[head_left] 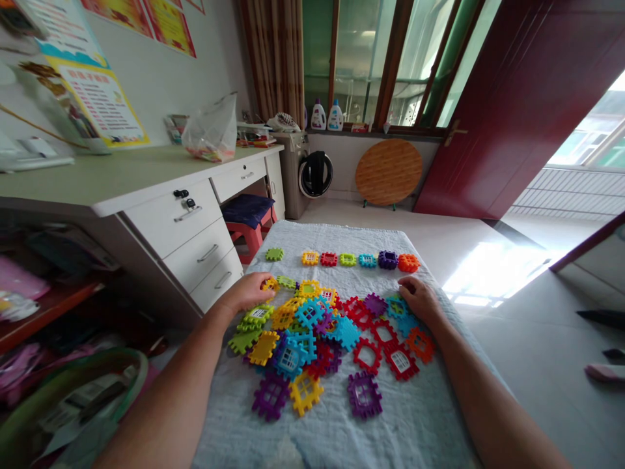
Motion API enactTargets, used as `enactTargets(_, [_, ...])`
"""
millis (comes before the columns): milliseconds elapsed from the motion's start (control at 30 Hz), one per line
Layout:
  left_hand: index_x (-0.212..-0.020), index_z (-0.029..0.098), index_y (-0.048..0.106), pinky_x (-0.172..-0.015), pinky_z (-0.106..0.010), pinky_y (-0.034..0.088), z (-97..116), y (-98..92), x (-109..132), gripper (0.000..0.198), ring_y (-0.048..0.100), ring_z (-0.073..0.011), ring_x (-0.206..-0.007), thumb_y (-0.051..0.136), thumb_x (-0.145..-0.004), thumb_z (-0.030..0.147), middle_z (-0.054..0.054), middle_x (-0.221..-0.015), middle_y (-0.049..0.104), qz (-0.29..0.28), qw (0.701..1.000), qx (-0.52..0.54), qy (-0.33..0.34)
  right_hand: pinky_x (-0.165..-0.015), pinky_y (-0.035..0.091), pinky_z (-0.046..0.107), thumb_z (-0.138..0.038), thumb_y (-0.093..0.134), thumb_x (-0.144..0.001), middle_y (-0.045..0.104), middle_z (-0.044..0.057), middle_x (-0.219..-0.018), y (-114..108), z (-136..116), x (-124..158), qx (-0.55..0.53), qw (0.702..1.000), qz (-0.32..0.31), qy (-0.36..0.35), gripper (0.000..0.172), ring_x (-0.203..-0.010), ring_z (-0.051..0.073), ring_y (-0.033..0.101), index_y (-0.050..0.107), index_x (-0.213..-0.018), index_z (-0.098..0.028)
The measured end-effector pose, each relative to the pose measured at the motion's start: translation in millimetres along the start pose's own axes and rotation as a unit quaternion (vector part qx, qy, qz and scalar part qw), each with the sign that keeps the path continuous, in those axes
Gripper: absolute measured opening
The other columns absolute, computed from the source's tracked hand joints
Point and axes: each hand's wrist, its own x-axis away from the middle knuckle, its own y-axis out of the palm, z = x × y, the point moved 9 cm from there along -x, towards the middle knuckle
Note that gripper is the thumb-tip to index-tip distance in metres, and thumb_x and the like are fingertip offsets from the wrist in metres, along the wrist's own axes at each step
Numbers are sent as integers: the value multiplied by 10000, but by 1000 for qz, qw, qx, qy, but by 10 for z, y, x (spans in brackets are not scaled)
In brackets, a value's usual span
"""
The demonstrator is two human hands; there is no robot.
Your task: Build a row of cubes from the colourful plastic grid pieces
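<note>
My left hand [250,292] is at the left edge of a heap of colourful plastic interlocking building tiles, its fingers closed on a yellow tile [270,284]. A light green tile [286,281] lies just beyond its fingertips. At the heap's right edge is my right hand [418,298], fingers bent and slightly apart, with nothing visible in them. A green and blue tile [396,306] lies beside its fingertips, and an orange tile [420,344] below. Red tiles [367,355] gather right of centre; yellow, blue, green and purple ones overlap to the left. A purple tile [364,395] lies apart in front.
Along the far side of the cloth-covered table [390,430], a row of tiles runs from a yellow one [309,258] to an orange one [409,262]. A separate green tile [274,254] lies left of it. A desk [161,176] and a stool [249,212] stand left.
</note>
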Motion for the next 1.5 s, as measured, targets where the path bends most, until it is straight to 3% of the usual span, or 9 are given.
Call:
enactTargets(133, [-794, 182, 601, -636, -261, 353, 183, -120, 45, 168, 562, -184, -709, 510, -730, 308, -16, -746, 604, 47, 998, -27, 28, -679, 441, 300, -360, 485, -744, 644, 25, -729, 4, 7, 3, -3, 1000, -2, 2, 284, -684, 178, 591, 647, -903, -188])
enactTargets(300, [-723, 190, 569, -609, -249, 335, 385, 14, 82, 87, 531, -164, -672, 499, -705, 238, -2, -709, 579, 0, 996, -33, 85, -684, 438, 299, -363, 485, -739, 646, 27, -729, -5, 0, 8, 1, 1000, 2, 3, 285, -687, 177, 591, 651, -895, -191])
enactTargets(400, [-733, 194, 557, -608, -243, 336, 425, 70, 95, 77, 525, -157, -669, 493, -694, 212, 10, -708, 571, -18, 995, -14, 100, -681, 438, 296, -365, 484, -737, 647, 26, -731, -13, -10, 10, -2, 1000, 3, 4, 285, -683, 175, 589, 649, -894, -194])
enactTargets(567, [-688, 204, 468, -590, -242, 321, 452, -40, 117, 41, 480, -142, -629, 487, -663, 178, 38, -653, 503, 20, 995, -1, 94, -675, 435, 299, -367, 484, -738, 638, 23, -716, -17, -16, 9, 0, 1000, 4, 2, 285, -674, 176, 583, 648, -890, -191])
enactTargets(800, [-797, 215, 443, -645, -253, 395, 587, -48, 154, 56, 532, -151, -670, 462, -772, 262, 41, -706, 510, 18, 990, 78, 114, -673, 436, 297, -364, 477, -745, 642, 26, -728, 1, 3, 1, 5, 1000, 4, -2, 281, -683, 176, 585, 647, -890, -194])
enactTargets(967, [-1083, 218, 479, -817, -286, 446, 621, -52, 173, 274, 617, -188, -917, 408, -823, 265, -34, -1017, 621, 17, 987, 99, 122, -676, 443, 300, -364, 482, -750, 641, 25, -721, 16, 25, -4, 6, 1000, -1, 0, 280, -679, 178, 587, 646, -896, -191])
enactTargets(1133, [-1170, 246, 536, -1043, -316, 327, 750, 26, 236, 442, 491, -194, -1182, 356, -776, 156, -23, -1250, 563, -30, 986, 37, 157, -679, 443, 301, -357, 485, -747, 640, 22, -719, 24, 42, -11, 6, 1000, -3, 3, 277, -678, 176, 588, 646, -899, -191])
enactTargets(1300, [-1250, 217, 504, -1053, -361, 327, 705, 274, 259, 625, 443, -261, -1206, 492, -628, 153, -68, -1273, 504, -111, 986, -17, 127, -679, 443, 302, -352, 484, -743, 638, 18, -714, 21, 38, -11, 5, 1000, -5, 3, 273, -677, 176, 586, 644, -894, -191])
enactTargets(1500, [-1295, 232, 467, -1025, -310, 357, 717, 267, 304, 741, 469, -248, -1190, 517, -564, 117, -48, -1312, 466, -152, 976, 54, 146, -689, 445, 304, -351, 487, -748, 645, 21, -732, 11, 14, -1, 5, 1000, -6, 5, 271, -694, 179, 589, 648, -900, -194])
